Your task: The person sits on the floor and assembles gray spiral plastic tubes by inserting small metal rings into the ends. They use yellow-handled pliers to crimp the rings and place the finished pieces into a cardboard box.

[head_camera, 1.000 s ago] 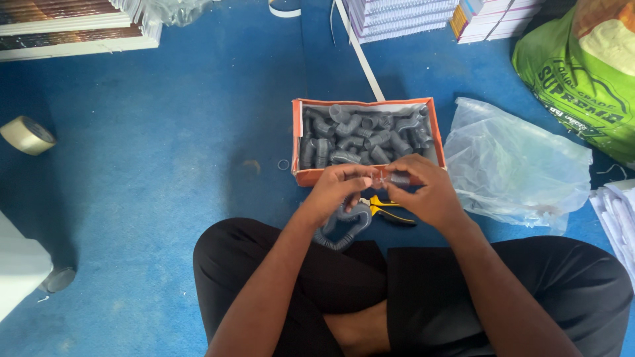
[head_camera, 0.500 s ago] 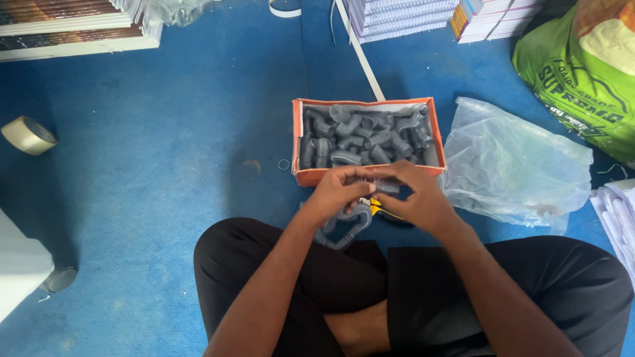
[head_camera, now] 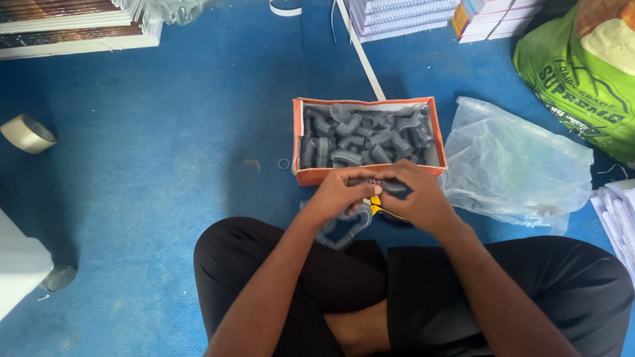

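Grey ribbed flexible hose (head_camera: pixel 344 230) is curling toward the lap; left hand (head_camera: pixel 340 194) and right hand (head_camera: pixel 417 197) are pinching it, and yellow-handled cutters (head_camera: pixel 378 208) could nick fingertips.

Two hands meet at the middle of the frame: the left hand (head_camera: pixel 337 195) and the right hand (head_camera: pixel 418 198). One orange box (head_camera: pixel 364 175) sits just above them, holding many short grey hose pieces (head_camera: pixel 360 135), too crowded to count exactly. One longer grey hose (head_camera: pixel 340 233) curls below the hands. One roll of tape (head_camera: pixel 28 133) lies at the left edge. One clear plastic bag (head_camera: pixel 516 165) lies right of the box, and one green sack (head_camera: pixel 582 73) fills the upper right corner. Two stacks of books (head_camera: pixel 403 16) stand along the top edge. One small ring (head_camera: pixel 284 163) lies left of the box.
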